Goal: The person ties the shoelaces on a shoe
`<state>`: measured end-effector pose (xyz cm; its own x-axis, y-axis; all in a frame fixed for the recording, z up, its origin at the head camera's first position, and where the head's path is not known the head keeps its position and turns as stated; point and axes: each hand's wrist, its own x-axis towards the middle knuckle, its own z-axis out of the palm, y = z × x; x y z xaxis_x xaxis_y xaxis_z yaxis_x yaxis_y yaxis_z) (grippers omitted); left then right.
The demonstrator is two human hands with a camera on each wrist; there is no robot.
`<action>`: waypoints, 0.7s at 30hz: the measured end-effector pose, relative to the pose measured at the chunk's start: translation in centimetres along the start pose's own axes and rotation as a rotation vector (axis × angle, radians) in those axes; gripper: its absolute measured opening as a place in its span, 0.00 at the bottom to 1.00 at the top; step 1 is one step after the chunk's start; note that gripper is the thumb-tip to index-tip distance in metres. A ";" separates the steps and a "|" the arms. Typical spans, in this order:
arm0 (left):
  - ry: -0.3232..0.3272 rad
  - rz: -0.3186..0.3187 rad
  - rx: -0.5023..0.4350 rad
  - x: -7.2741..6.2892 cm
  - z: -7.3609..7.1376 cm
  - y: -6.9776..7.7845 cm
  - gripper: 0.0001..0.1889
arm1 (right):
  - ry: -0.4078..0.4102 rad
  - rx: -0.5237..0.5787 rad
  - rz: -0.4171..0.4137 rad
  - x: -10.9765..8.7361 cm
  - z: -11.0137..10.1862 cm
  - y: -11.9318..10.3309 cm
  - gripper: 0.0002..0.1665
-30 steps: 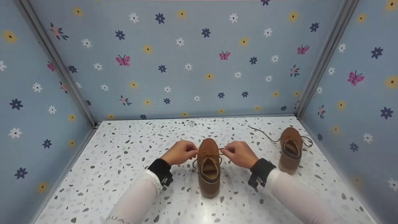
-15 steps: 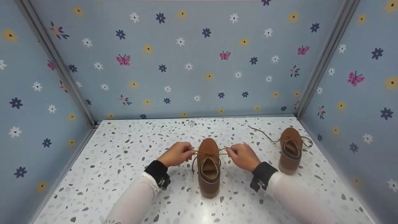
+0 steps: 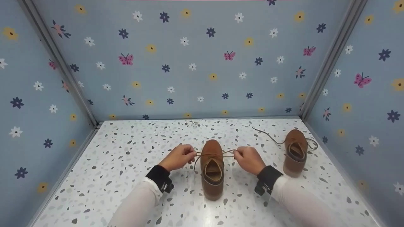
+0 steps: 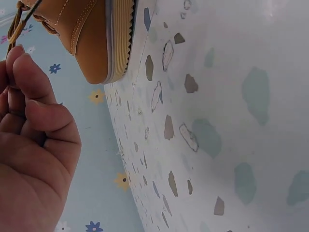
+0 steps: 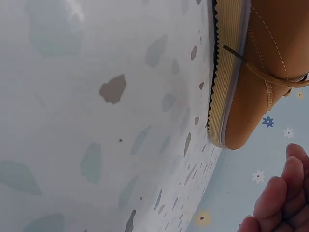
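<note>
A brown lace-up shoe (image 3: 212, 186) stands on the floor between my hands, toe pointing away. My left hand (image 3: 178, 157) pinches a doubled strand of its shoelace (image 3: 199, 154) at the shoe's left side. On the opposite side, my right hand (image 3: 250, 160) grips another doubled strand, so the lace stretches taut across the front. A loose lace end dangles at the left of the shoe. In the left wrist view, the thumb and fingers (image 4: 31, 77) close on the lace beside the toe. The right wrist view shows a free lace end (image 5: 263, 73) against the shoe's side.
A second brown shoe (image 3: 295, 154) stands to the right, its laces spread loose on the speckled white floor (image 3: 151, 138). Blue flowered panels (image 3: 202, 63) with grey metal corner posts enclose the floor at the back and both sides.
Both hands have moved outward from the shoe, the right one more, and slightly toward me. The lace strands between hands and shoe are longer, and the loose end at right has drawn in.
</note>
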<state>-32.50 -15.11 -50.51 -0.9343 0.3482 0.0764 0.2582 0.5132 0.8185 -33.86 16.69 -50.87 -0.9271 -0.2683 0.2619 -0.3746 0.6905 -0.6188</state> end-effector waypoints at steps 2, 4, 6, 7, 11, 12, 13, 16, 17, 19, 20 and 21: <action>0.036 -0.015 -0.048 0.2 0.2 0.1 0.09 | -0.005 0.042 -0.007 0.1 -0.1 0.0 0.22; 0.079 -0.025 -0.107 0.5 0.5 0.3 0.07 | -0.017 0.104 -0.002 0.2 -0.2 -0.2 0.20; 0.121 -0.031 -0.177 1.0 1.0 0.5 0.04 | -0.033 0.193 0.021 0.4 -0.3 -0.3 0.17; 0.141 -0.033 -0.213 1.2 1.2 0.6 0.03 | -0.041 0.247 0.036 0.5 -0.3 -0.5 0.16; 0.194 -0.020 -0.346 2.0 1.9 1.3 0.04 | -0.058 0.466 0.083 1.0 -0.1 -1.1 0.13; 0.202 -0.014 -0.369 2.2 2.0 1.4 0.05 | -0.061 0.508 0.090 1.1 0.0 -1.3 0.12; 0.209 -0.009 -0.380 2.3 2.1 1.6 0.06 | -0.064 0.543 0.093 1.2 0.1 -1.5 0.12; 0.225 -0.006 -0.414 2.6 2.3 2.2 0.08 | -0.067 0.611 0.117 1.6 0.4 -1.9 0.11; 0.228 -0.007 -0.432 2.7 2.4 2.4 0.08 | -0.068 0.631 0.129 1.7 0.4 -2.1 0.11; 0.231 -0.010 -0.472 2.9 2.6 2.8 0.09 | -0.069 0.672 0.156 2.0 0.6 -2.3 0.12; 0.229 -0.015 -0.498 3.0 2.7 3.0 0.09 | -0.070 0.700 0.170 2.1 0.7 -2.5 0.12; 0.225 -0.018 -0.519 3.1 2.8 3.1 0.10 | -0.070 0.729 0.183 2.1 0.8 -2.6 0.12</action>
<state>-33.93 -10.19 -49.31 -0.9815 0.1381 0.1325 0.1398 0.0446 0.9892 -34.87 13.80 -49.32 -0.9651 -0.2511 0.0749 -0.1067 0.1158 -0.9875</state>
